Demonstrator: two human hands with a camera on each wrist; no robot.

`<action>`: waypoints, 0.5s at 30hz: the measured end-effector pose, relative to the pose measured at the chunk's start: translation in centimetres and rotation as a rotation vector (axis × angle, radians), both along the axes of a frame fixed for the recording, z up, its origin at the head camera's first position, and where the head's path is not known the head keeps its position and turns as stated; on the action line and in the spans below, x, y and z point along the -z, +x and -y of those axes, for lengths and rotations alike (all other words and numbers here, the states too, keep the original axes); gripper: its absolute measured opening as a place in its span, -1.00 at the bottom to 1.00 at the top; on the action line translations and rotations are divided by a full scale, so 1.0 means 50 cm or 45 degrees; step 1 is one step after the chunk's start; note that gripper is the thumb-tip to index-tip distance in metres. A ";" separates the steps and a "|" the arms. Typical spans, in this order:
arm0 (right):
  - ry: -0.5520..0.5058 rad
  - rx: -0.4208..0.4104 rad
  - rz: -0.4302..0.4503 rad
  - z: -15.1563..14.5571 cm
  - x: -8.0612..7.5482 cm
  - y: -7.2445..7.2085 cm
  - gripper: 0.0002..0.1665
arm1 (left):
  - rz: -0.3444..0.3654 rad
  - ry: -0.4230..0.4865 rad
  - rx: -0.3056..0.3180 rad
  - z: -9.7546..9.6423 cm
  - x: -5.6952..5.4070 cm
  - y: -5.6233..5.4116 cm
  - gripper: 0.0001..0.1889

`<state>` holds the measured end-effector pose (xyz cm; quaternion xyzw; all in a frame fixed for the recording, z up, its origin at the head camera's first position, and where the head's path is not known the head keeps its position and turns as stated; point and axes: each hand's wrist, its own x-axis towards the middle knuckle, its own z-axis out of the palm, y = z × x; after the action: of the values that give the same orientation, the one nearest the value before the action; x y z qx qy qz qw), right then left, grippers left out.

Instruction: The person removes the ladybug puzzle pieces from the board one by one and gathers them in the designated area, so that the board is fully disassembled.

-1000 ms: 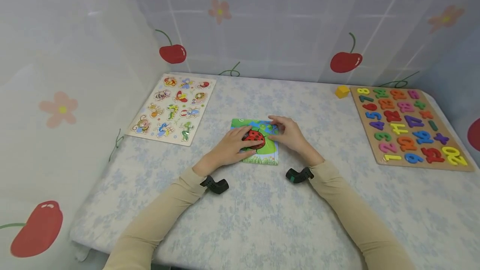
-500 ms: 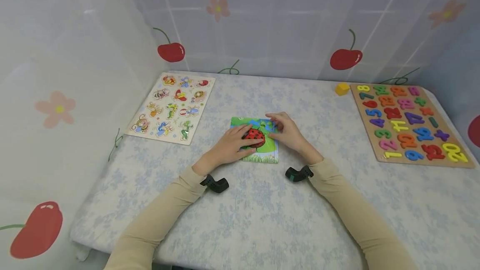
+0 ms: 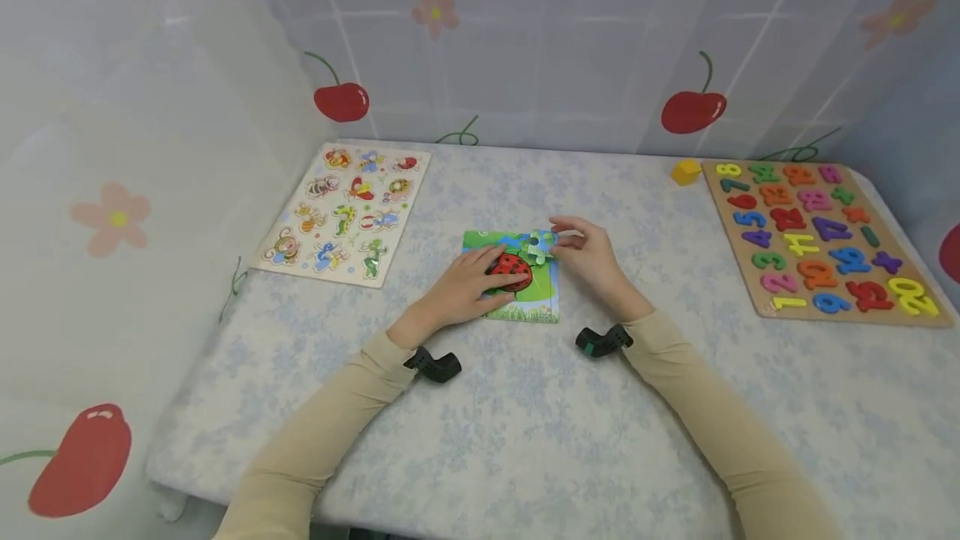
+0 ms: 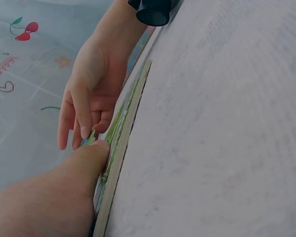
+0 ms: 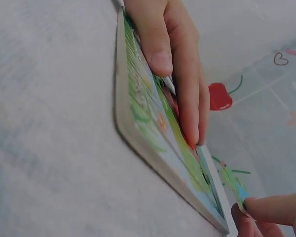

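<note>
While the ladybug puzzle (image 3: 542, 311) lies flat near the middle of the table (image 3: 487, 432), a green and blue puzzle piece (image 5: 232, 180) stands tilted over its far right corner; whether an edge touches it, I cannot tell. The right hand (image 3: 596, 261) pinches that piece between thumb and finger. The left hand (image 3: 471, 283) lies spread across the left part of the puzzle, fingers extended and grasping nothing, partly covering the red ladybug. Both arms wear beige sleeves (image 3: 341, 432), each with a black wrist camera (image 3: 438, 366) at the cuff. Well to the left rests an insect board (image 3: 348, 276) with rows of small figures; on the far right lies a number board (image 3: 892, 317) of coloured numerals, a yellow block (image 3: 686, 172) just beside its far left corner. Behind hangs a curtain (image 3: 540, 65) printed with cherries and flowers.
</note>
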<state>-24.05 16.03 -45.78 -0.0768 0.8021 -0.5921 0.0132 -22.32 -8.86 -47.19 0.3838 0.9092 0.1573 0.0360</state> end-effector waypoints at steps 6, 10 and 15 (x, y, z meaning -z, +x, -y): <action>0.026 0.085 0.052 -0.053 -0.005 -0.007 -0.45 | 0.016 0.027 0.000 -0.008 0.002 -0.001 -0.54; 0.092 0.113 0.063 -0.099 -0.012 0.005 -0.45 | 0.017 0.026 -0.014 -0.006 0.001 -0.001 -0.53; 0.180 0.182 0.020 -0.175 -0.020 0.024 -0.46 | 0.001 0.007 -0.011 -0.001 0.003 0.002 -0.53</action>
<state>-22.85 24.76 -44.78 -0.0137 0.8452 -0.5340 -0.0174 -22.23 -8.79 -47.34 0.3799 0.9104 0.1603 0.0347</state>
